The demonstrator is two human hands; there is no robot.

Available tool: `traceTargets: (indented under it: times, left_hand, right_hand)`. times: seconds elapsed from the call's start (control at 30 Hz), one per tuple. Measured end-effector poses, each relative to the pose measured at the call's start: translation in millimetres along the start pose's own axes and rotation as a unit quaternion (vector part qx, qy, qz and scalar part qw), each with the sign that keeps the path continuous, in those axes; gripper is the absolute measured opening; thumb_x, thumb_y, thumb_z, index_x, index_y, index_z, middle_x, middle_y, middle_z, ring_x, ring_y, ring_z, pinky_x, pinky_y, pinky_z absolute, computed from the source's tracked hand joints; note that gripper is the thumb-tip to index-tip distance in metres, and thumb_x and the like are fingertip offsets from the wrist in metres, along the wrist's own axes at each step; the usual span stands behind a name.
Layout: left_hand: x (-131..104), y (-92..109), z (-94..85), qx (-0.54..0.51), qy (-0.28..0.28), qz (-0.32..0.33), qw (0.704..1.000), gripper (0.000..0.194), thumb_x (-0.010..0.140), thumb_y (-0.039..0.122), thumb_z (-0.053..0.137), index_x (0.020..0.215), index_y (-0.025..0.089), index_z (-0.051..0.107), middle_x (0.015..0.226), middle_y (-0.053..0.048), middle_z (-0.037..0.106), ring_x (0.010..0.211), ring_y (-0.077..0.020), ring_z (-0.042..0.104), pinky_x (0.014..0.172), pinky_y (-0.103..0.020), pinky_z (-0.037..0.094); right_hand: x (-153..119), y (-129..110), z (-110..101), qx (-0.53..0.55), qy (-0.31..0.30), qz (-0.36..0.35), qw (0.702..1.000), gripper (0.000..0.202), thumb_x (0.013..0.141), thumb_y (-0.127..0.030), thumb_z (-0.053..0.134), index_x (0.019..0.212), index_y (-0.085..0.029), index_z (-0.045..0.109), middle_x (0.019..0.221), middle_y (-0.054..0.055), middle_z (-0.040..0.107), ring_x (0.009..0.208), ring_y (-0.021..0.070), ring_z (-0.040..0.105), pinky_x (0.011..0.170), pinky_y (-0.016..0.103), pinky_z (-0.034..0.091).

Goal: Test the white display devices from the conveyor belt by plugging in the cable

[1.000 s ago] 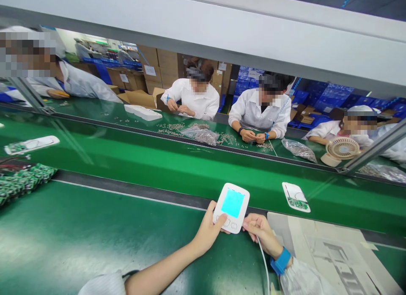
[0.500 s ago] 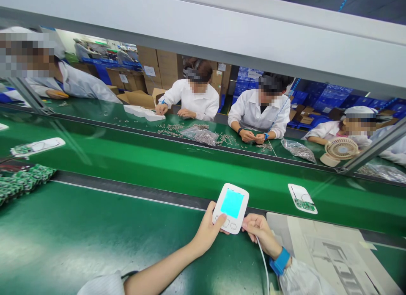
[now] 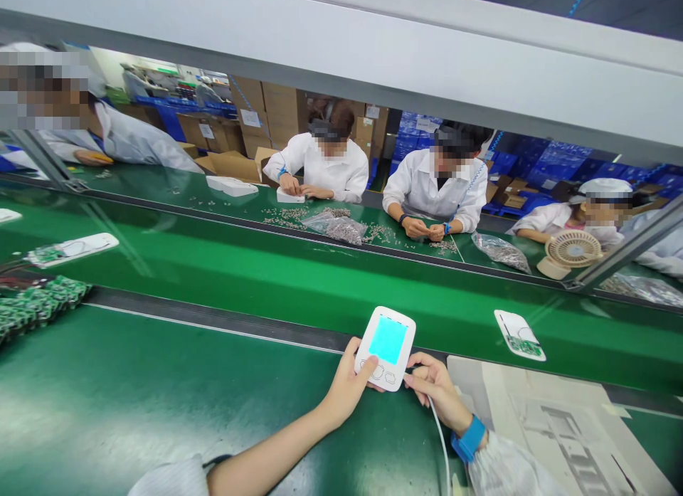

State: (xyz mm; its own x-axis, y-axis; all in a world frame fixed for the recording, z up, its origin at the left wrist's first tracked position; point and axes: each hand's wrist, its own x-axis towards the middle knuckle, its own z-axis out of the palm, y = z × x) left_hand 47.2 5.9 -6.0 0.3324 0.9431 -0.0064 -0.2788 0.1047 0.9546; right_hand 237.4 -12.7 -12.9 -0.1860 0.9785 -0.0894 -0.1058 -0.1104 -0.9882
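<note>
My left hand (image 3: 349, 382) grips a white handheld device (image 3: 399, 350) by its lower left side, thumb on the front near the outlined buttons. The device's screen (image 3: 388, 339) glows bright cyan. At the device's lower right edge, my right hand (image 3: 435, 389) pinches the end of a white cable (image 3: 442, 435), which hangs down from the fingers toward the bottom of the view. The plug itself is hidden by the fingers. A blue wristband (image 3: 469, 438) is on my right wrist.
A green conveyor belt (image 3: 235, 282) carries white housings with circuit boards (image 3: 520, 336). Stacked green circuit boards (image 3: 40, 307) lie at the left. Taped paper sheets (image 3: 533, 410) cover the right of my bench (image 3: 160, 403). Co-workers sit opposite, near bags of small parts (image 3: 346, 230) and a fan (image 3: 573, 250).
The housings on the belt have shifted to the right. My hands and the device have barely moved. Across the belt, a co-worker's hands now hold a white piece drawn closer.
</note>
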Motion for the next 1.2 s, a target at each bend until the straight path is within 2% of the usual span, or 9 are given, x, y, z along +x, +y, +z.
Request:
traceTargets:
  times: [0.5, 0.57, 0.67, 0.8, 1.0, 1.2]
  left_hand:
    - [-0.6, 5.0, 2.5, -0.005, 0.017, 0.002, 1.0, 0.03, 0.079, 0.041, 0.054, 0.09, 0.019, 0.038, 0.078, -0.002, 0.061, 0.065, -0.0198, 0.063, 0.052, -0.033, 0.055]
    - [-0.4, 5.1, 2.5, -0.005, 0.021, 0.0, 1.0, 0.031, 0.078, 0.042, 0.055, 0.09, 0.019, 0.039, 0.077, -0.002, 0.062, 0.065, -0.0202, 0.063, 0.052, -0.033, 0.054]
    - [0.4, 4.8, 1.9, -0.002, 0.028, 0.001, 1.0, 0.031, 0.077, 0.042, 0.055, 0.09, 0.019, 0.039, 0.076, -0.002, 0.062, 0.063, -0.0201, 0.063, 0.051, -0.033, 0.054]
    - [1.9, 5.0, 1.6, 0.012, 0.045, -0.001, 0.999, 0.031, 0.077, 0.043, 0.055, 0.088, 0.018, 0.04, 0.074, -0.001, 0.06, 0.062, -0.0199, 0.063, 0.049, -0.032, 0.053]
    - [1.6, 3.4, 1.9, 0.011, 0.045, 0.01, 0.999, 0.029, 0.078, 0.041, 0.054, 0.088, 0.018, 0.04, 0.073, 0.0, 0.059, 0.062, -0.0184, 0.062, 0.049, -0.03, 0.053]
    - [-0.3, 2.4, 0.3, 0.01, 0.049, 0.024, 0.998, 0.028, 0.077, 0.039, 0.057, 0.085, 0.018, 0.04, 0.069, 0.001, 0.058, 0.06, -0.0177, 0.061, 0.047, -0.029, 0.053]
  right_hand:
    - [-0.6, -4.7, 4.0, -0.004, 0.012, 0.009, 1.0, 0.032, 0.07, -0.032, 0.068, 0.094, -0.018, 0.051, 0.055, -0.003, 0.058, 0.034, 0.0028, 0.034, 0.033, 0.015, 0.019]
    - [-1.7, -5.9, 6.2, -0.007, 0.02, 0.0, 1.0, 0.043, 0.07, -0.032, 0.067, 0.106, -0.02, 0.047, 0.055, -0.004, 0.057, 0.035, 0.0036, 0.034, 0.033, 0.015, 0.021]
    - [-4.0, -7.4, 9.3, -0.017, 0.024, -0.015, 0.999, 0.065, 0.073, -0.032, 0.065, 0.128, -0.022, 0.031, 0.055, -0.005, 0.055, 0.037, 0.0051, 0.036, 0.034, 0.015, 0.026]
    - [-5.8, -8.0, 10.6, -0.036, 0.013, -0.027, 0.999, 0.077, 0.077, -0.03, 0.061, 0.138, -0.024, 0.014, 0.055, -0.006, 0.053, 0.039, 0.0057, 0.038, 0.035, 0.016, 0.029]
    - [-5.6, -5.1, 9.0, -0.06, 0.007, -0.024, 0.998, 0.075, 0.079, -0.032, 0.059, 0.138, -0.024, 0.015, 0.056, -0.006, 0.052, 0.04, 0.0063, 0.038, 0.035, 0.017, 0.031]
    - [-6.6, -2.2, 7.6, -0.07, 0.0, -0.018, 0.997, 0.074, 0.078, -0.035, 0.059, 0.138, -0.023, 0.017, 0.056, -0.005, 0.052, 0.039, 0.0064, 0.035, 0.037, 0.019, 0.027]
